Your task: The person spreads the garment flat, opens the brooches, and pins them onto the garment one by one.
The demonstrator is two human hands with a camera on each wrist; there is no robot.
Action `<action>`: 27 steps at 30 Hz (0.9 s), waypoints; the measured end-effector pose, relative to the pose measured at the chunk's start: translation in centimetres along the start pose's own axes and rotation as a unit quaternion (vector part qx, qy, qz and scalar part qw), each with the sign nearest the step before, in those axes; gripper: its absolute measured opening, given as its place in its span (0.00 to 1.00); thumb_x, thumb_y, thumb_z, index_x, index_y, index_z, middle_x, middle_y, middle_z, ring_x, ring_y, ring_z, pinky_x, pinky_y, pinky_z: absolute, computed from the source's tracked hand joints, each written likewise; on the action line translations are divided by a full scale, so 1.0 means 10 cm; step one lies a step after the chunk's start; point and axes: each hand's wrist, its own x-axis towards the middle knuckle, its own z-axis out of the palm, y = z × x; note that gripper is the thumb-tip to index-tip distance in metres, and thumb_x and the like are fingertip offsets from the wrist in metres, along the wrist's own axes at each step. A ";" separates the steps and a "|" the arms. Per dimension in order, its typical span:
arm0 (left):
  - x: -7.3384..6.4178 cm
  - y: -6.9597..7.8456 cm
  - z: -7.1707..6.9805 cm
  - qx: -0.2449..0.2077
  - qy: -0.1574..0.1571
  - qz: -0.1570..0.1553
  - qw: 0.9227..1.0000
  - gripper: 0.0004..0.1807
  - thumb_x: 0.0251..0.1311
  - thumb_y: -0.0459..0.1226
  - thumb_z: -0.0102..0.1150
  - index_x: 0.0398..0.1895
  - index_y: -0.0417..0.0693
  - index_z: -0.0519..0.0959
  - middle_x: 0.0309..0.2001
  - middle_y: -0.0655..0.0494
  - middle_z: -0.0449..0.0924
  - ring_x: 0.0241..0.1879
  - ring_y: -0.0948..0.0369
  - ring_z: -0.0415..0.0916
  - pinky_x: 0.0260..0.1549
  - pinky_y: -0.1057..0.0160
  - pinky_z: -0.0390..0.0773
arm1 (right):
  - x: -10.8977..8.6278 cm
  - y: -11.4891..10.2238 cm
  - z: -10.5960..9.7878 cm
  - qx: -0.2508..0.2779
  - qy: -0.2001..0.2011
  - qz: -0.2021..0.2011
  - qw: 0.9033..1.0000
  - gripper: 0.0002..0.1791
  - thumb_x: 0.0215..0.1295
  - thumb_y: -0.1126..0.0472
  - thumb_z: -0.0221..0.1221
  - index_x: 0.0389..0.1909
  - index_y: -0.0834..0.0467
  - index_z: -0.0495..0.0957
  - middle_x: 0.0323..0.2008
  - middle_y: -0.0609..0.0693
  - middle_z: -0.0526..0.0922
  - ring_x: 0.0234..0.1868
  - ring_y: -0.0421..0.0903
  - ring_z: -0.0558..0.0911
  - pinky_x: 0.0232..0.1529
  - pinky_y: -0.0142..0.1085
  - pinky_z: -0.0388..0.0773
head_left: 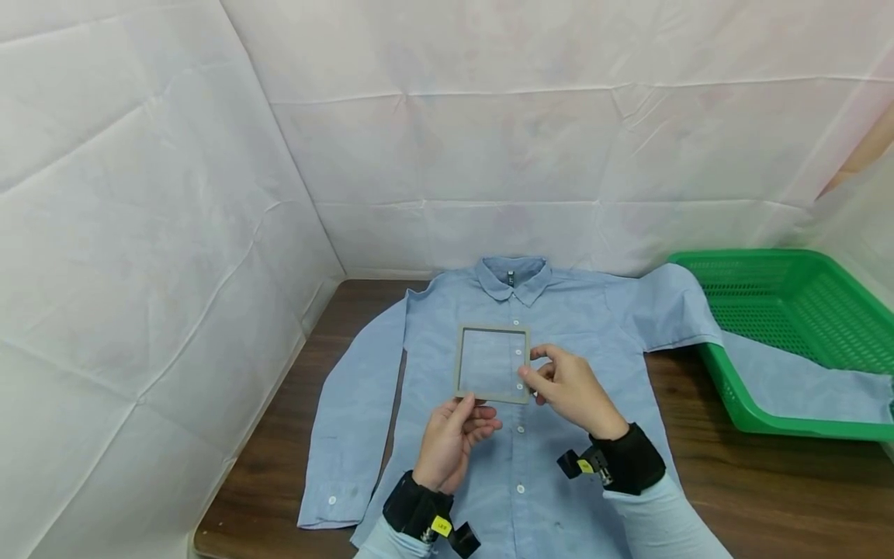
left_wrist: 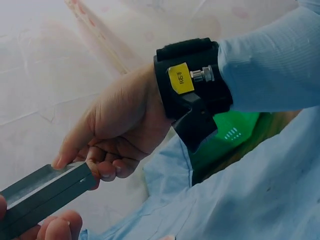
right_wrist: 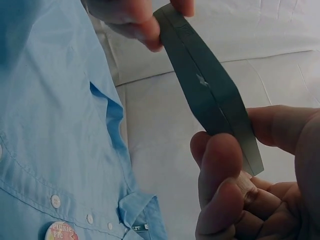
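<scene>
My left hand [head_left: 450, 439] pinches the lower left edge of a grey-green rectangular frame [head_left: 459, 359], thumb on its near side. At the lower right corner, my right hand [head_left: 571, 388] pinches the same frame between thumb and fingers. The frame is tilted above a light blue button-up shirt [head_left: 580, 310], whose fabric and buttons show through its opening. A seam runs along the thick edge of the frame [right_wrist: 202, 85] in the right wrist view. The shirt lies front up, collar at the back. A round badge [right_wrist: 61, 231] appears near its buttons in the right wrist view.
A green plastic basket [head_left: 789, 427] stands at the right, and one shirt sleeve [head_left: 810, 376] hangs into it. The other sleeve [head_left: 356, 419] lies on the brown wooden table [head_left: 258, 497]. White sheeting [head_left: 489, 155] covers the walls behind and at the left.
</scene>
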 end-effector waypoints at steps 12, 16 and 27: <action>0.15 0.13 -0.18 0.025 0.034 0.016 0.999 0.27 0.72 0.51 0.46 0.52 0.33 0.70 0.40 0.46 0.75 0.39 0.56 0.80 0.47 0.56 0.78 | 0.00 0.02 0.08 0.017 -0.023 -0.041 0.999 0.26 0.70 0.44 0.52 0.61 0.55 0.68 0.28 0.44 0.81 0.26 0.46 0.80 0.30 0.37 0.77; 0.17 0.31 -0.35 0.038 0.051 0.017 0.998 0.25 0.73 0.49 0.44 0.53 0.32 0.70 0.40 0.46 0.76 0.38 0.56 0.80 0.48 0.54 0.78 | -0.02 0.01 0.11 0.017 -0.023 -0.039 0.999 0.24 0.70 0.44 0.52 0.61 0.52 0.69 0.29 0.44 0.81 0.26 0.46 0.80 0.32 0.36 0.76; 0.32 1.02 -1.01 0.089 0.148 0.047 0.984 0.21 0.76 0.45 0.37 0.56 0.36 0.67 0.41 0.45 0.73 0.38 0.54 0.78 0.45 0.58 0.79 | -0.07 0.05 -0.02 -0.049 -0.024 -0.039 0.998 0.22 0.71 0.44 0.51 0.56 0.54 0.72 0.23 0.42 0.77 0.24 0.41 0.76 0.27 0.35 0.71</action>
